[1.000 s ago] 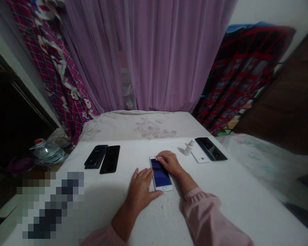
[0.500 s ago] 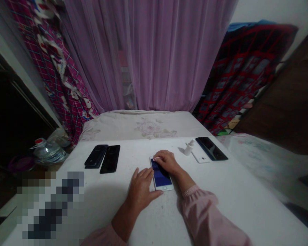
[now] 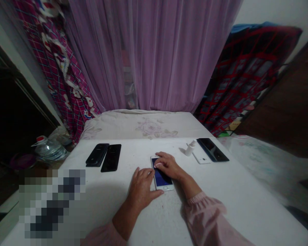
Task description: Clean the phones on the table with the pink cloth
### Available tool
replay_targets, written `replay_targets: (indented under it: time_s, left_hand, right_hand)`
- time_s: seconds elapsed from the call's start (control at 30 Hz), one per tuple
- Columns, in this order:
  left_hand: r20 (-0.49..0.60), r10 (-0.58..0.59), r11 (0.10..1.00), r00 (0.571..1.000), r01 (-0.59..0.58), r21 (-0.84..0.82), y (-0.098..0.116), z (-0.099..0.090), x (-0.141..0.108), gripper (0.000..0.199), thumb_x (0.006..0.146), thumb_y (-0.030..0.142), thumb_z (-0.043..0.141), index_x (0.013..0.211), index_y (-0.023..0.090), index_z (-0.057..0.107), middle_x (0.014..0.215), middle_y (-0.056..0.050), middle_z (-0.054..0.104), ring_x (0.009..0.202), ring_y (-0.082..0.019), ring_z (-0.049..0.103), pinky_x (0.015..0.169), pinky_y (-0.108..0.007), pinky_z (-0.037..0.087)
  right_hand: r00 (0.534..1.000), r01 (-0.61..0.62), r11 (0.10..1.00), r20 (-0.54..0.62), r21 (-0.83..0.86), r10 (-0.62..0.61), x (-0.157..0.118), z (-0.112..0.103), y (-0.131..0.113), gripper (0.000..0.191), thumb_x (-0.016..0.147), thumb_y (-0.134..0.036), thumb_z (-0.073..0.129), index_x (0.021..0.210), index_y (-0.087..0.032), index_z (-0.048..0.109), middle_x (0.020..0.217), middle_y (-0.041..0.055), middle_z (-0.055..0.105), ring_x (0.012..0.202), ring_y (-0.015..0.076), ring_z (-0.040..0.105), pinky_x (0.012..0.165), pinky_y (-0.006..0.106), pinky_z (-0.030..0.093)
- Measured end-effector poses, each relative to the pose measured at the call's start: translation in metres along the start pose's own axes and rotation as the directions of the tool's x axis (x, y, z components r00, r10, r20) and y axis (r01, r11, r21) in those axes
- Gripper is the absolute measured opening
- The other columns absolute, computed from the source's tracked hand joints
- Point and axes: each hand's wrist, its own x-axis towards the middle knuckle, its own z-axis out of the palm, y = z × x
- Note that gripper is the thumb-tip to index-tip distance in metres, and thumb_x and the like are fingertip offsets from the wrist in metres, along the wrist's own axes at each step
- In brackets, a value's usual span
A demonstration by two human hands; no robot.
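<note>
A white smartphone with a dark blue screen lies face up on the white tabletop. My left hand braces it, fingertips on its left edge and thumb by the lower left corner. Over the upper part of the screen is my right hand, its fingers bent and pressed down. A small pale pink piece, which looks like cloth, shows under those fingers; most of it is hidden. To the right a small white spray bottle stands upright.
Dark phones lie at the left, one beside another. At the right are a white phone and a dark phone. A large water bottle stands off the table's left side. Purple curtains hang behind.
My right hand has slid slightly down the screen with the pink piece under its fingers. My left hand stays at the phone's edge. The view has shifted a little.
</note>
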Motion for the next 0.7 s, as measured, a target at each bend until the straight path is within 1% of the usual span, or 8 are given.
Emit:
replay_targets:
  time_s: [0.07,0.17,0.3,0.4,0.47,0.53,0.63,0.7]
  left_hand:
    - [-0.003,0.001,1.0,1.0,-0.001,-0.002,-0.001,0.001,0.0,0.069,0.067,0.047,0.083,0.125,0.019,0.058,0.123,-0.011,0.063,0.116,-0.031,0.056,0.112,-0.058,0.028]
    - [-0.012,0.005,1.0,1.0,-0.005,0.0,-0.002,0.002,0.0,0.067,0.067,0.047,0.083,0.124,0.019,0.059,0.124,-0.012,0.063,0.117,-0.032,0.056,0.112,-0.057,0.028]
    - [-0.015,0.004,1.0,1.0,-0.004,0.0,-0.002,0.003,0.0,0.067,0.067,0.048,0.082,0.123,0.018,0.06,0.124,-0.012,0.063,0.117,-0.031,0.056,0.112,-0.057,0.027]
    - [-0.011,0.0,1.0,1.0,0.0,-0.007,-0.001,0.002,0.0,0.066,0.068,0.048,0.082,0.123,0.019,0.06,0.123,-0.011,0.063,0.116,-0.031,0.056,0.112,-0.057,0.028]
    - [-0.013,0.001,1.0,1.0,-0.001,-0.013,-0.002,0.002,0.0,0.065,0.068,0.049,0.081,0.123,0.021,0.06,0.123,-0.01,0.063,0.116,-0.031,0.056,0.112,-0.057,0.027]
    - [-0.017,0.002,1.0,1.0,-0.002,-0.015,-0.002,0.002,0.0,0.065,0.069,0.05,0.08,0.123,0.021,0.059,0.123,-0.01,0.063,0.116,-0.031,0.056,0.112,-0.057,0.026]
    - [-0.016,0.003,1.0,1.0,-0.003,-0.014,-0.002,0.001,0.0,0.066,0.069,0.05,0.08,0.124,0.021,0.059,0.124,-0.01,0.062,0.117,-0.031,0.055,0.113,-0.057,0.026]
    - [-0.012,0.003,1.0,1.0,-0.003,-0.015,-0.001,0.001,0.0,0.065,0.069,0.05,0.08,0.124,0.021,0.059,0.124,-0.01,0.063,0.117,-0.031,0.056,0.113,-0.057,0.026]
  right_hand:
    - [0.999,-0.032,0.999,0.022,-0.017,0.032,0.003,-0.001,-0.003,0.015,0.086,-0.032,0.06,0.089,-0.028,0.074,0.128,0.0058,0.062,0.124,0.0249,0.051,0.104,0.046,0.029]
    - [0.995,-0.094,0.995,0.015,-0.038,0.095,0.015,0.001,-0.011,0.015,0.086,-0.028,0.059,0.09,-0.029,0.073,0.116,0.0032,0.068,0.114,0.0227,0.056,0.1,0.044,0.031]
    - [0.98,-0.198,0.976,-0.051,-0.095,0.194,0.031,0.007,-0.022,0.017,0.088,-0.028,0.057,0.091,-0.028,0.073,0.099,0.0031,0.071,0.103,0.0221,0.058,0.095,0.04,0.034]
    - [0.965,-0.254,0.959,-0.091,-0.124,0.244,0.035,0.01,-0.024,0.018,0.089,-0.029,0.056,0.093,-0.027,0.073,0.096,0.0044,0.071,0.1,0.0227,0.058,0.093,0.039,0.035]
    - [0.974,-0.224,0.969,-0.07,-0.105,0.218,0.034,0.009,-0.021,0.018,0.089,-0.028,0.056,0.092,-0.027,0.073,0.097,0.0038,0.071,0.1,0.022,0.059,0.094,0.039,0.036]
    - [0.987,-0.158,0.985,-0.028,-0.072,0.156,0.03,0.006,-0.017,0.017,0.088,-0.027,0.057,0.09,-0.028,0.074,0.1,0.0027,0.071,0.103,0.0212,0.059,0.096,0.039,0.036]
    - [0.998,-0.058,0.998,0.02,-0.032,0.059,0.02,0.002,-0.011,0.014,0.085,-0.029,0.061,0.088,-0.029,0.075,0.114,0.0036,0.068,0.113,0.022,0.057,0.101,0.041,0.035]
    - [1.0,-0.016,1.0,0.018,0.0,0.016,0.012,0.0,-0.007,0.012,0.083,-0.03,0.064,0.085,-0.029,0.076,0.121,0.0051,0.065,0.12,0.0241,0.053,0.104,0.044,0.034]
